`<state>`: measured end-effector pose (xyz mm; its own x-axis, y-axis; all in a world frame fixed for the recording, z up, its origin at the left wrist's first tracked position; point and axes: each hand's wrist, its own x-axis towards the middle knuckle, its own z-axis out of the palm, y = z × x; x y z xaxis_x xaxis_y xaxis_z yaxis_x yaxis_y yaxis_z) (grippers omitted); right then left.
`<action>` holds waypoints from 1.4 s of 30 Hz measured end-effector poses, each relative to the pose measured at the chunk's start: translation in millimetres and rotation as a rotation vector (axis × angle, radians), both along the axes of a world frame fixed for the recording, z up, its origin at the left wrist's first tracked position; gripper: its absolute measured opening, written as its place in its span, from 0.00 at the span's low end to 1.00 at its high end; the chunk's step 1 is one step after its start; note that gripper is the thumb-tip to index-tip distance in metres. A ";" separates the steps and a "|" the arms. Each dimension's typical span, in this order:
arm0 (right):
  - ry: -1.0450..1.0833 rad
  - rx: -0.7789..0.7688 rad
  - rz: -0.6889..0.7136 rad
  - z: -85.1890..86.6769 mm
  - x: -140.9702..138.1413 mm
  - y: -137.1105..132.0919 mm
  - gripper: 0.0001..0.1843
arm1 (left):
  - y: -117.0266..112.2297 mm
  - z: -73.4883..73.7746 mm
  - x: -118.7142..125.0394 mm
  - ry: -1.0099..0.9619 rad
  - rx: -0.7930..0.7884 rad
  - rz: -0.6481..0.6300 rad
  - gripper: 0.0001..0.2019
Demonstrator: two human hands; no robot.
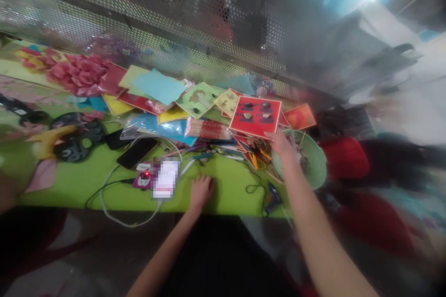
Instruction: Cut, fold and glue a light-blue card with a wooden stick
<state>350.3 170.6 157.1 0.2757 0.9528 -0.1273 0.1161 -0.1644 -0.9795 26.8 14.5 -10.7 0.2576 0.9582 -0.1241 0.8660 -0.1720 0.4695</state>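
Your right hand [281, 145] seems clamped, fingers together, on the red card [255, 116] at its lower edge, so its face shows. Your left hand [201, 191], fingers loosely apart and empty, braces on the table [230, 184].

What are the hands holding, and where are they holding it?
The right hand holds the red card by its bottom edge, near the right corner. The left hand holds nothing; it rests flat on the green table.
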 end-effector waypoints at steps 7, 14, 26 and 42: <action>-0.083 -0.039 -0.031 -3.0 15.5 83.9 0.22 | -1.0 -1.6 0.5 0.029 0.004 -0.026 0.14; -0.762 -0.041 -0.316 -20.1 43.9 99.2 0.21 | 0.7 5.3 2.7 0.025 -0.052 -0.024 0.12; -1.073 0.284 0.071 -10.8 -32.4 60.6 0.20 | 1.4 12.5 4.9 0.000 -0.115 -0.031 0.13; -1.173 0.247 0.563 -86.6 -188.7 61.6 0.34 | -2.1 6.0 5.1 0.025 -0.129 -0.047 0.12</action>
<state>161.6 232.1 70.5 -0.3356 0.9360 0.1057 0.9023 0.3517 -0.2494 31.9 12.4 -4.7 0.2966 0.9211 -0.2522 0.8704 -0.1521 0.4682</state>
